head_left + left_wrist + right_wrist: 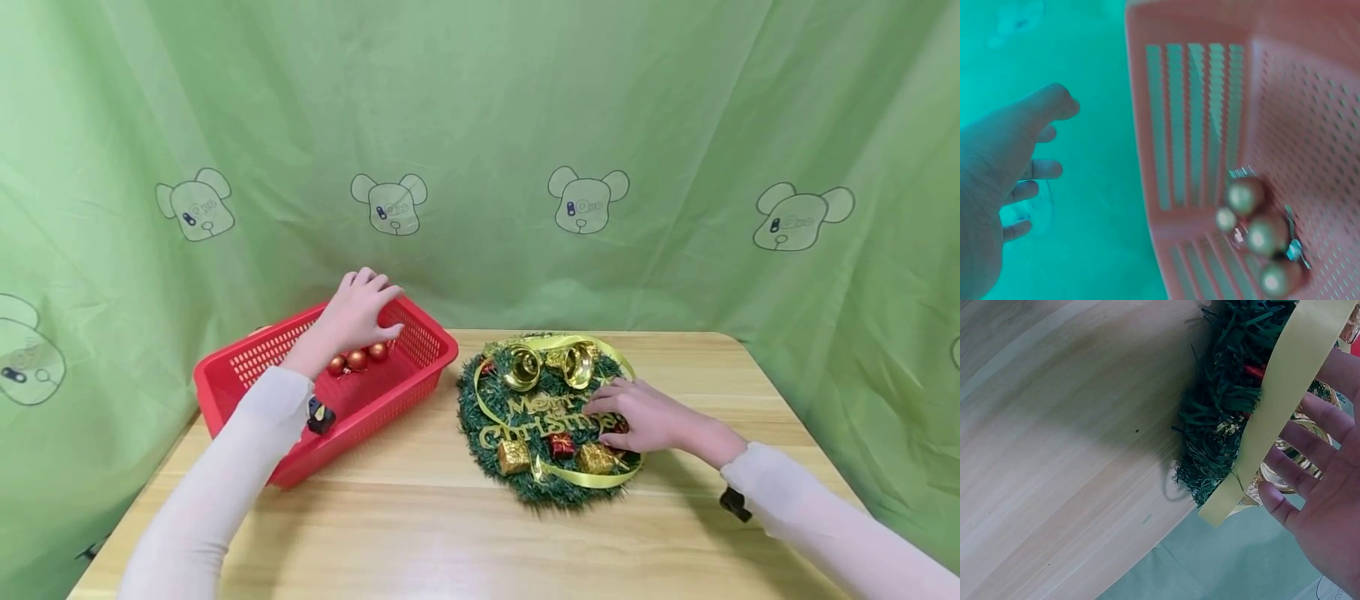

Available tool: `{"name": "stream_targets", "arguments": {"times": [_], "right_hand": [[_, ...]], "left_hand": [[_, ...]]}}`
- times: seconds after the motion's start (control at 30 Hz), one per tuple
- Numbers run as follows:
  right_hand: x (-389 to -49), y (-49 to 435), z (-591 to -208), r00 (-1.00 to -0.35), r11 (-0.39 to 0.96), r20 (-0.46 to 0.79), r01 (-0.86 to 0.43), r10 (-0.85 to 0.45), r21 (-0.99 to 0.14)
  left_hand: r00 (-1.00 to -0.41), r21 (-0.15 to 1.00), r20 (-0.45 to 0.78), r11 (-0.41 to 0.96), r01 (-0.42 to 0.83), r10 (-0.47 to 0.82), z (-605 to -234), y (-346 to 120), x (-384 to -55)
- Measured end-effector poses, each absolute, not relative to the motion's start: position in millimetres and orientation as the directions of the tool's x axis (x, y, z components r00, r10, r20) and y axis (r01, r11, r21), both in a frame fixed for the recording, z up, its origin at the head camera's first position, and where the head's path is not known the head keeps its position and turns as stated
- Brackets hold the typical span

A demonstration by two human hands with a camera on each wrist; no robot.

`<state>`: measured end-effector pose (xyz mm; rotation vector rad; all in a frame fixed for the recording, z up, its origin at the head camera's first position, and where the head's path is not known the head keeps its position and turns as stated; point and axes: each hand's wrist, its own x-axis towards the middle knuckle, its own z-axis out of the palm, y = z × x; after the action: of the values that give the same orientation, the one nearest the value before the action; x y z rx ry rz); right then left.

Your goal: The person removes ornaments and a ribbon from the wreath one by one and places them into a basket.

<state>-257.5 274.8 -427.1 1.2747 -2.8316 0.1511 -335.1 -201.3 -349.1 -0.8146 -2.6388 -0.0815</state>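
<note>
A round green tinsel wreath (480,454) lies on the table, bearing gold bells (577,365), gold "Merry Christmas" lettering, small wrapped gift ornaments (562,446) and a yellow ribbon (1285,394). My right hand (647,418) is at its right side, over the lettering. Its fingers are extended past the ribbon in the right wrist view; whether they touch the wreath is unclear. To the left, my left hand (356,312) hovers above the red basket (390,406), fingers spread loosely with nothing held. Inside the basket sit several shiny copper-coloured Christmas baubles (357,359).
The wooden table (420,533) carries the basket at its left and the wreath right of centre. A green curtain (487,100) with printed bear heads hangs behind and along both sides.
</note>
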Motion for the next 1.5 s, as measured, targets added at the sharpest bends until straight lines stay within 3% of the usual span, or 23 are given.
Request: {"name": "stream_targets", "arguments": {"times": [0.4,0.87,1.5], "right_hand": [[-257,273,-425,-0.661,0.657,0.074,-0.750,-0.747,-0.076],[-255,274,-425,-0.665,0.660,0.068,-0.747,-0.744,-0.086],[-256,275,-427,-0.675,0.669,0.059,-0.737,-0.735,-0.093]], "left_hand": [[-0.660,-0.102,0.396,0.745,0.659,0.638,-346,-149,-323],[-0.617,-0.107,0.360,0.688,0.718,0.700,-375,-97,-327],[-0.700,-0.150,0.308,0.760,0.633,0.644,-414,-59,-336]]}}
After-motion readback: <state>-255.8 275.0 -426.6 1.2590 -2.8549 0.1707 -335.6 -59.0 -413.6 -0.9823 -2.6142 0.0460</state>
